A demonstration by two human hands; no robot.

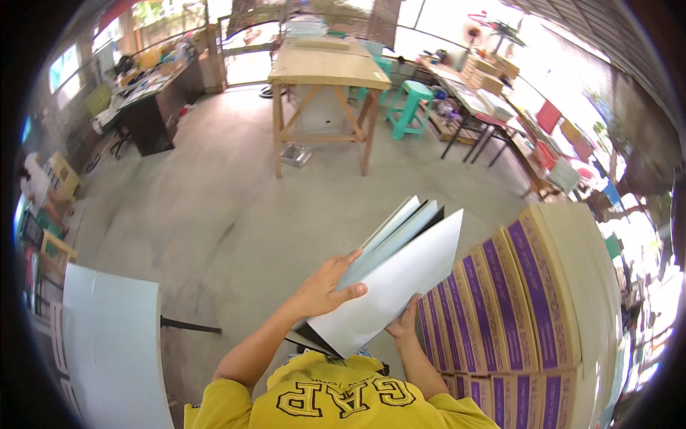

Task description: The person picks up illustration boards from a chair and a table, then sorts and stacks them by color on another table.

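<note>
In front of my chest I hold a tilted bundle of large sheets (407,272), white and pale blue with a few black ones among them. The sheets fan apart at their upper edge. My left hand (325,289) grips the bundle's left side, its thumb lying on the front white sheet and its fingers reaching over the edge. At the lower right edge, my right hand (406,317) clasps the same sheets, and most of its fingers are hidden behind them.
Stacked cardboard boxes (500,300) with purple bands stand close on my right. A pale blue-white tabletop (111,343) is at the left. Ahead are a wooden table (325,68), a turquoise stool (412,107) and a dark desk (153,107). Another person (39,182) is at the far left.
</note>
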